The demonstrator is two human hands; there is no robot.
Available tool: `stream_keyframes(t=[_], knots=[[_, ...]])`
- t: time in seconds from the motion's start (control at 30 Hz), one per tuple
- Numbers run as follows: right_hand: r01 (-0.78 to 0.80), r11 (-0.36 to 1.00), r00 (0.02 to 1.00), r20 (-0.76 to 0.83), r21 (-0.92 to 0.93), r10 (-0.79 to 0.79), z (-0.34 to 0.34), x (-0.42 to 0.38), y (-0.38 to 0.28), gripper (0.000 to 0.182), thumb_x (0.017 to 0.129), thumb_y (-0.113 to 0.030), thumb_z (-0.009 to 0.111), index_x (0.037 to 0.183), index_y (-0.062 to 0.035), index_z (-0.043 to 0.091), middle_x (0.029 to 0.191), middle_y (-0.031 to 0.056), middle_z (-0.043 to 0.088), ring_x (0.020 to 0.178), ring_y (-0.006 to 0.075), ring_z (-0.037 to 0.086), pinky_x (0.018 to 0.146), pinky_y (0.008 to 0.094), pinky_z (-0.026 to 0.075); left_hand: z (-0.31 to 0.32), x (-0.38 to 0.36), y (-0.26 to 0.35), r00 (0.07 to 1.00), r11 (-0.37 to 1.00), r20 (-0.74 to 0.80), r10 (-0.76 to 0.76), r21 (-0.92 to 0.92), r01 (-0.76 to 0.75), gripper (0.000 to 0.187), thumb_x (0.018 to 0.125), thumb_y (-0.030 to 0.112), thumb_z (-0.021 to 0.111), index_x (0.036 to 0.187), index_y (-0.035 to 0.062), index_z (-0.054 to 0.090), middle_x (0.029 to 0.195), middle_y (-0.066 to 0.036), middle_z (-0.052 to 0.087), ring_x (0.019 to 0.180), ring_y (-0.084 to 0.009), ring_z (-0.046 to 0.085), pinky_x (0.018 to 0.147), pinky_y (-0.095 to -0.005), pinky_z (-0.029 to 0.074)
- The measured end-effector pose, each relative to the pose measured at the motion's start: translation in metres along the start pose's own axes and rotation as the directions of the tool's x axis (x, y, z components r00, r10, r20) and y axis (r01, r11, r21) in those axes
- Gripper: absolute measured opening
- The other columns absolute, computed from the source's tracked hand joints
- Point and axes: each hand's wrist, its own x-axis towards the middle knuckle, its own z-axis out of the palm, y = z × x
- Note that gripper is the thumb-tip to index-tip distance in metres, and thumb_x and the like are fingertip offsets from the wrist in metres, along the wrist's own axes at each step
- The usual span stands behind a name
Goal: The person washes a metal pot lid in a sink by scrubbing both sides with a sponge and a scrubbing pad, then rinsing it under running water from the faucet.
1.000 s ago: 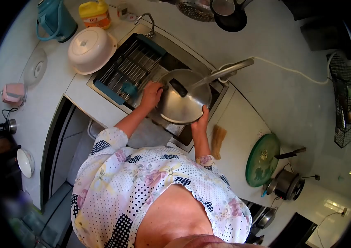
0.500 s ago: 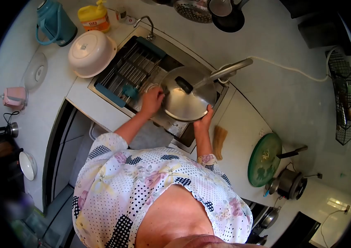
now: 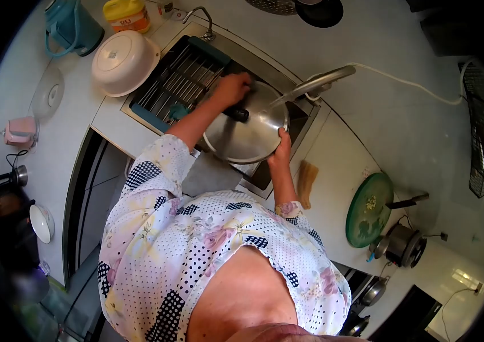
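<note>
A round metal pot lid (image 3: 262, 134) with a black knob (image 3: 241, 115) is tilted over the sink. My right hand (image 3: 280, 153) grips its right rim, thumb on the upper face. At the lid's far upper-left edge is my left hand (image 3: 233, 89), its fingers curled against the metal; whatever lies under them is hidden. The faucet (image 3: 324, 81) reaches over the lid from the right, with a pale streak at its spout that looks like water.
Left of the lid, a drying rack (image 3: 182, 80) spans the sink. A pink basin (image 3: 126, 62) sits upside down beside it. On the right counter lie a tan brush-like piece (image 3: 307, 183) and a green cutting board (image 3: 370, 210) with a knife (image 3: 407, 201).
My left hand has moved from the lid's left rim up to its far edge. The lid has shifted slightly left, with my right hand still on its rim.
</note>
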Motion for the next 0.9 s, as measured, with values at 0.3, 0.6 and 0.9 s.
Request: stream_keyframes(t=[0.3, 0.6, 0.9], knots=[[0.015, 0.98, 0.999, 0.028, 0.197, -0.021, -0.009, 0.024, -0.007, 0.034, 0.087, -0.024, 0.047, 0.111, 0.0009, 0.049, 0.104, 0.0139, 0.058, 0.093, 0.0278, 0.058, 0.082, 0.0406, 0.047, 0.027, -0.088, 0.098, 0.885, 0.886, 0.039, 0.463, -0.031, -0.462, 0.01, 0.071, 0.004, 0.055, 0.082, 0.0042, 0.057, 0.088, -0.011, 0.06, 0.08, -0.0287, 0.057, 0.069, -0.038, 0.046], [0.059, 0.969, 0.998, -0.028, 0.241, -0.054, -0.007, 0.028, -0.019, 0.038, 0.088, -0.022, 0.047, 0.117, 0.0023, 0.045, 0.115, 0.0161, 0.054, 0.104, 0.0306, 0.054, 0.09, 0.0425, 0.044, 0.022, -0.115, 0.016, 0.982, 0.998, -0.188, -0.027, -0.055, 0.017, 0.017, 0.07, 0.001, 0.063, 0.086, 0.004, 0.057, 0.093, -0.014, 0.059, 0.083, -0.033, 0.056, 0.071, -0.0394, 0.046], [0.088, 0.977, 0.993, -0.094, 0.193, -0.071, 0.024, 0.02, -0.019, 0.032, 0.087, -0.02, 0.053, 0.112, -0.0004, 0.05, 0.106, 0.0129, 0.056, 0.096, 0.0254, 0.057, 0.083, 0.0386, 0.046, 0.033, -0.123, 0.024, 0.974, 0.987, -0.187, 0.13, -0.064, -0.144, 0.024, 0.068, -0.002, 0.064, 0.089, 0.002, 0.054, 0.095, -0.015, 0.057, 0.084, -0.0352, 0.054, 0.072, -0.04, 0.046]])
